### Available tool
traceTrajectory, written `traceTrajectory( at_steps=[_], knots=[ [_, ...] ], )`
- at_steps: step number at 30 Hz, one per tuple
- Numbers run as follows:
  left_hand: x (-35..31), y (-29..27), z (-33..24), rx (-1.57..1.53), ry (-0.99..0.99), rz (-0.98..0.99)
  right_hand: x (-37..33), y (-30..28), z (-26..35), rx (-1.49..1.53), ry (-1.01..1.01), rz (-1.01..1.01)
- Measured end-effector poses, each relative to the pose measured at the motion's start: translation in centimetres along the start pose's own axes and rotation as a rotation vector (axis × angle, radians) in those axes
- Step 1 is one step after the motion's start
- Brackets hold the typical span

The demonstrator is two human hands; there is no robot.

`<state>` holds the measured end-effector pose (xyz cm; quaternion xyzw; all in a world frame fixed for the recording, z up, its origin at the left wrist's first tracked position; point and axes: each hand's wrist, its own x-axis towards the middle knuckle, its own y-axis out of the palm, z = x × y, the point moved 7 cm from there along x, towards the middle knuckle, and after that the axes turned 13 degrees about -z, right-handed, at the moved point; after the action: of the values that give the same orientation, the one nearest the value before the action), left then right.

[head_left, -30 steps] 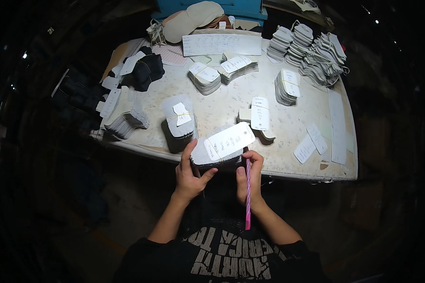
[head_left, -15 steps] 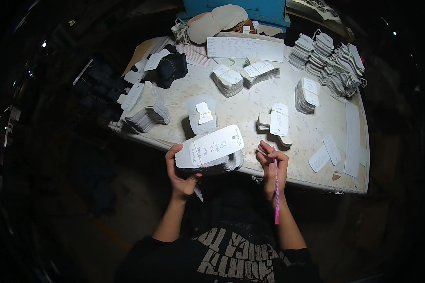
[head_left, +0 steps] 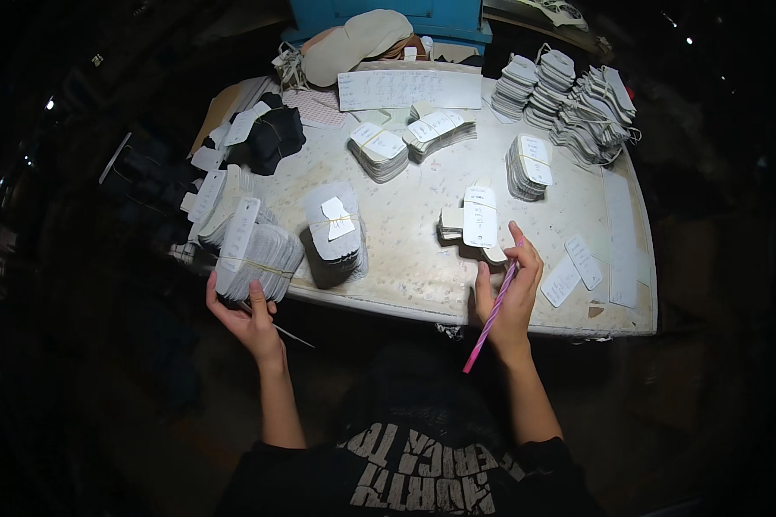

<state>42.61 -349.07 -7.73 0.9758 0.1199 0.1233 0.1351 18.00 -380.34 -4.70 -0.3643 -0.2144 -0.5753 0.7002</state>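
At the table's front left, my left hand [head_left: 252,323] grips a bundle of grey cut pieces [head_left: 272,258], held by a rubber band with a long white tag [head_left: 238,246] on its face. A thin pale strip [head_left: 293,335] sticks out below that hand. My right hand [head_left: 513,302] holds a pink-and-white striped pen [head_left: 494,319] slantwise, its fingers partly raised. Just beyond those fingertips lies a small bundle of dark-edged pieces [head_left: 450,226] under a white tag [head_left: 480,215]. Between my hands, a banded grey stack [head_left: 334,207] bears a white paper scrap.
Further tagged stacks [head_left: 379,155] stand mid-table, with another stack [head_left: 528,168] to the right. Tall piles [head_left: 591,116] fill the back right corner. Black pieces [head_left: 276,138] lie at the left. Loose white tags [head_left: 562,283] rest near the right edge. A blue box [head_left: 388,13] stands behind.
My left hand has carried the grey bundle leftward, from the middle to the front left, turning it. My right hand has risen slightly toward the small tagged bundle, the pen now slanted. The view has shifted.
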Motion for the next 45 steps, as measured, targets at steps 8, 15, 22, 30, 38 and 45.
traceTrajectory(
  at_steps=[8,15,22,30,38,45],
  knots=[
    [-3.1,2.7,1.8,0.007,0.092,0.1,1.8,2.7,-2.8,-0.021,0.139,0.189],
    [-2.4,3.4,1.6,0.16,0.099,0.272,2.9,7.8,0.1,0.359,0.325,0.224],
    [0.6,0.5,-2.5,0.224,0.165,0.387,9.6,12.8,4.0,0.638,0.171,0.12],
    [10.6,-2.0,-3.5,0.54,0.4,0.036,14.7,17.2,7.0,0.761,-0.03,0.025],
    [12.9,-0.7,2.1,0.583,0.355,0.254,9.3,18.0,4.5,0.315,-0.028,0.451],
    [14.6,-1.8,3.1,0.572,0.335,0.208,4.3,10.0,1.3,0.368,0.297,0.457]
  ],
)
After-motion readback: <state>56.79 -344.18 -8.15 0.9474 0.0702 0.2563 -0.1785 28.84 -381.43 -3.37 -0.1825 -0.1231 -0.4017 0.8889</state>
